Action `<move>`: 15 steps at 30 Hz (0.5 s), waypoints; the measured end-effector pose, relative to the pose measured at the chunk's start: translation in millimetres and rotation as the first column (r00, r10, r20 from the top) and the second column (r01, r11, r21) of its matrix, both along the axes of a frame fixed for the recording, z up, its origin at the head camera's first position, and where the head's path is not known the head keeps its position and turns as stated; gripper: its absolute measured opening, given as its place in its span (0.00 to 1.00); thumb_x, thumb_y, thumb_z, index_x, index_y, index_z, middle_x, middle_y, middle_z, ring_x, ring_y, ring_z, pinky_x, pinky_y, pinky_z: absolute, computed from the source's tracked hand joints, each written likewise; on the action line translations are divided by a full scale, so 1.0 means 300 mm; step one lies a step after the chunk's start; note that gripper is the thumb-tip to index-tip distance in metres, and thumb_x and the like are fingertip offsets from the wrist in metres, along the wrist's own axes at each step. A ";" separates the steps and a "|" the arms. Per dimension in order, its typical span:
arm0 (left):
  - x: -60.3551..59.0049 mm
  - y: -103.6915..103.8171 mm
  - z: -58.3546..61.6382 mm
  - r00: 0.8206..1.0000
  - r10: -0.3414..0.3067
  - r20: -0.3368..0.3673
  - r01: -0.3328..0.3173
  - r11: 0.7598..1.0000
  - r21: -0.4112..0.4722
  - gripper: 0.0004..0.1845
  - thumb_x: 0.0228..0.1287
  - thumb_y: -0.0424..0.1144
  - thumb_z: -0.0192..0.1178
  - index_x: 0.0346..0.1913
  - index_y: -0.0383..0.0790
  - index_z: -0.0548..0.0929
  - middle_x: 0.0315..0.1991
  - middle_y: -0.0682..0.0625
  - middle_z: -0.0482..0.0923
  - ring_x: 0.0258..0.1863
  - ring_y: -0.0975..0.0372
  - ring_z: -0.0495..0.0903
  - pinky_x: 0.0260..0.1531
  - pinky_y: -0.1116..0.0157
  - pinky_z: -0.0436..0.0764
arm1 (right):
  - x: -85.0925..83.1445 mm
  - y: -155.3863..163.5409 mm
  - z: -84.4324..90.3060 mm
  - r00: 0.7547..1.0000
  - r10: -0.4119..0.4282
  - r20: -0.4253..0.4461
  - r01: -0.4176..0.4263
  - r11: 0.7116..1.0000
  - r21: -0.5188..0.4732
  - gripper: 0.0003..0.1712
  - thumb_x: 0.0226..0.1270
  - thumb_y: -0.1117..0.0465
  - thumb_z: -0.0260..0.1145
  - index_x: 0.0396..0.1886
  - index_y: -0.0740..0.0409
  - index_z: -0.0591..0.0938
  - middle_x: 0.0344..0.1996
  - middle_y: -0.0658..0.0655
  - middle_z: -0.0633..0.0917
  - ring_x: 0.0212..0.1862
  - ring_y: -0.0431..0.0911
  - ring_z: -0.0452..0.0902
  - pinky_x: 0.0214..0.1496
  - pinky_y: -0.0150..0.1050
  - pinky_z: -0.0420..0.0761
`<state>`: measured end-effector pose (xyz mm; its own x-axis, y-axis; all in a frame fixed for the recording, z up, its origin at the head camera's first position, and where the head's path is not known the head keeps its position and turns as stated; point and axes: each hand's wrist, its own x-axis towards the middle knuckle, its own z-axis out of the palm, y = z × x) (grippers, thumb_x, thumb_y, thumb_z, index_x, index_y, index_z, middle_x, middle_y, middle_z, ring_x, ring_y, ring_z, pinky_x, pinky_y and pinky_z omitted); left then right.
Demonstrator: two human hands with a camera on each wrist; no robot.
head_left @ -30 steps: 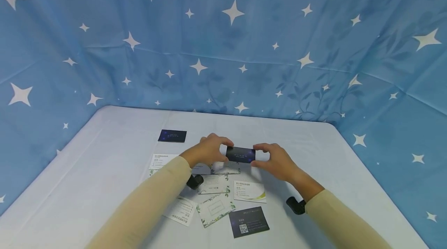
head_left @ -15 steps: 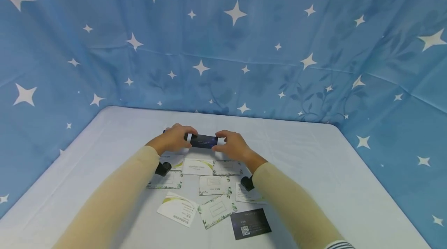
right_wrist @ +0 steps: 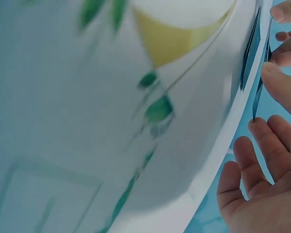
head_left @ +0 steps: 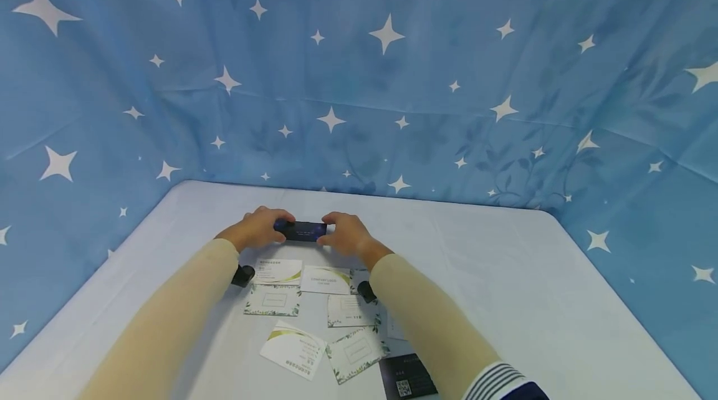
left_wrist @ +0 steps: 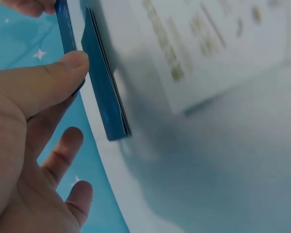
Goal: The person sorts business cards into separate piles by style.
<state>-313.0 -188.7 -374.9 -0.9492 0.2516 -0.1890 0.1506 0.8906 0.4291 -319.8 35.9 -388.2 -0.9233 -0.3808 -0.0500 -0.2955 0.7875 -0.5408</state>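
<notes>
My two hands hold one dark business card [head_left: 305, 232] between them, low over the far left of the table. At its left end, the left hand [head_left: 259, 227] pinches it between thumb and fingers. The right hand [head_left: 349, 236] pinches the opposite end. In the left wrist view, a few dark cards [left_wrist: 103, 82] lie stacked on the table just beside and below the held card [left_wrist: 65, 29]. The right wrist view shows the same dark stack [right_wrist: 251, 56] near the held card [right_wrist: 260, 92], whose lower corner meets a right fingertip.
Nearer to me lie several white cards: gold-curved ones [head_left: 278, 271] [head_left: 325, 280] and leaf-bordered ones [head_left: 273, 300] [head_left: 356, 354]. A dark card with a QR code [head_left: 406, 377] is partly under my right sleeve. A blue star-patterned curtain [head_left: 359, 76] stands behind the white table [head_left: 533, 288].
Both hands have carried the dark card leftward from above the white cards to where the other dark card lay. They have also lowered it. The head view has tilted slightly.
</notes>
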 end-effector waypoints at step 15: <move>-0.041 -0.097 -0.041 0.998 0.049 0.032 -0.052 0.994 0.097 0.33 0.64 0.34 0.66 0.72 0.39 0.71 0.71 0.37 0.66 0.72 0.41 0.59 0.66 0.38 0.56 | -0.049 -0.097 -0.016 1.000 -0.011 0.024 0.012 1.000 -0.017 0.32 0.65 0.53 0.73 0.68 0.51 0.77 0.65 0.51 0.78 0.69 0.48 0.68 0.68 0.42 0.65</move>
<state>-325.5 -217.9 -387.2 -0.9555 0.2218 -0.1943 0.0920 0.8503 0.5181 -334.4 6.8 -392.8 -0.9263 -0.3711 -0.0654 -0.2734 0.7812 -0.5612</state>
